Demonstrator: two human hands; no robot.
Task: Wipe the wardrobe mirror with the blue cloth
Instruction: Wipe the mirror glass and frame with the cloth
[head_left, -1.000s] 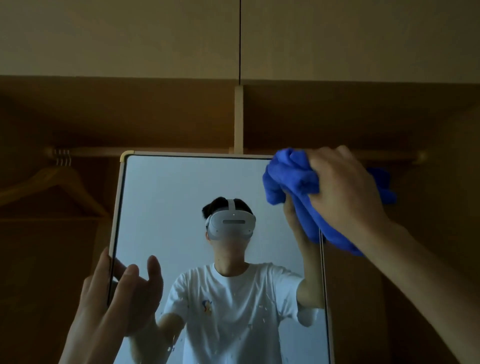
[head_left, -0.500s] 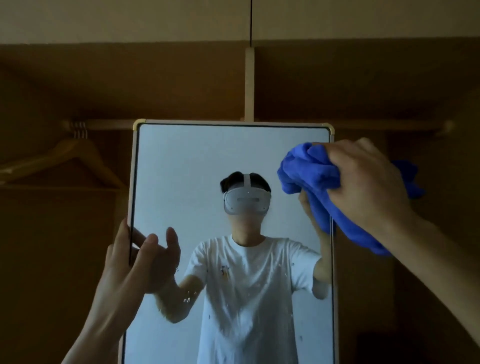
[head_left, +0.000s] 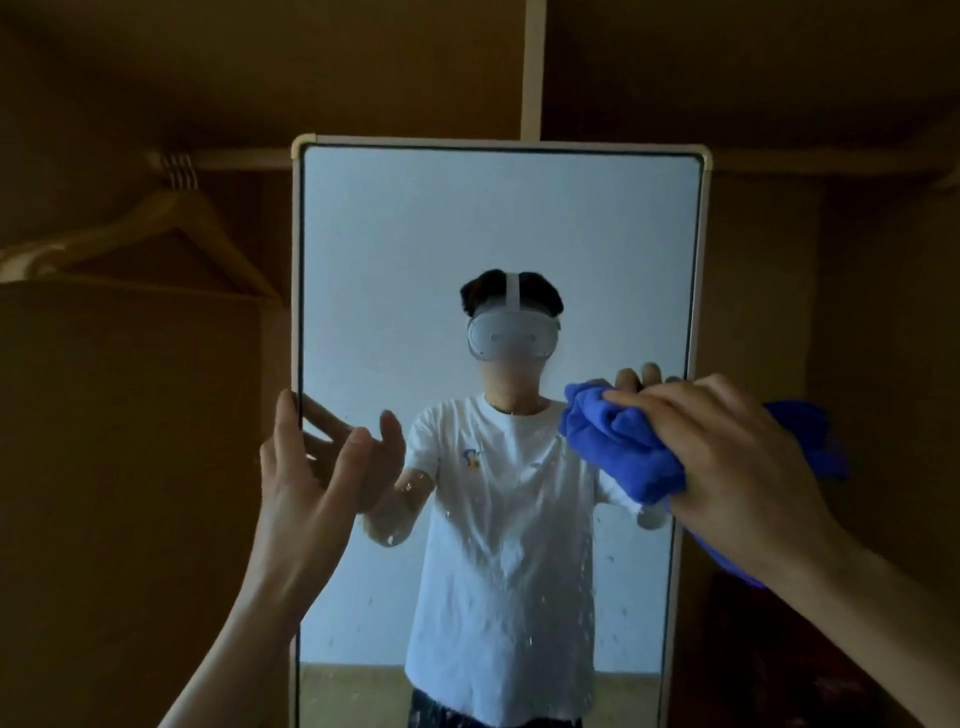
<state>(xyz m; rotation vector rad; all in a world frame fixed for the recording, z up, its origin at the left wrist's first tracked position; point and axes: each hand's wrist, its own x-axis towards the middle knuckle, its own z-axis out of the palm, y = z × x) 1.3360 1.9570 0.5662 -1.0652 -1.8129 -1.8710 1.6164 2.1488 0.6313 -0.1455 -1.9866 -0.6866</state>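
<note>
Two hands are up at the mirror (head_left: 441, 228), a tall upright pane of smooth glass in a pale frame, speckled with droplets lower down. The right hand (head_left: 743, 462) grips the blue cloth (head_left: 623, 447), a soft bunched wad, against the glass near the right edge at mid-height. The left hand (head_left: 306, 483) is at the left edge, fingers loose and spread. I'd judge the spotted glass lies down and left of the cloth.
</note>
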